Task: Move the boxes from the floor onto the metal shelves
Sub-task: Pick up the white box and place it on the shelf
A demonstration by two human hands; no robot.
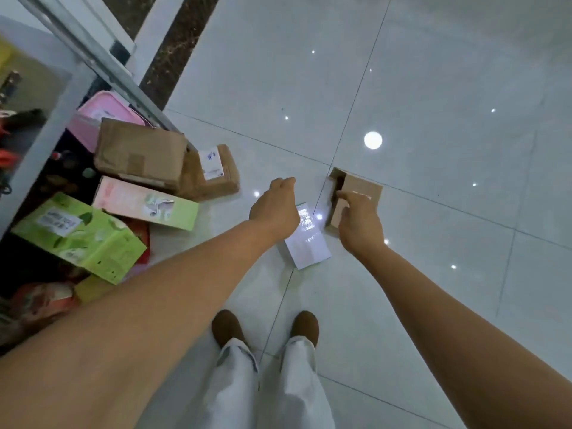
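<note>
Reaching down, both arms out.
L hand (274,209) loosely curled, empty, over 1 white box (309,244); R hand (359,222) at 1 brown box (363,187), 1 o'clock, grip unclear.

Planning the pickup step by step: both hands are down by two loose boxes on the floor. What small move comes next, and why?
Probably close the right hand on the small brown box: its fingers lie at that box's near edge, though no grip is clear. The left hand, above the white box, holds nothing and can follow.
</note>
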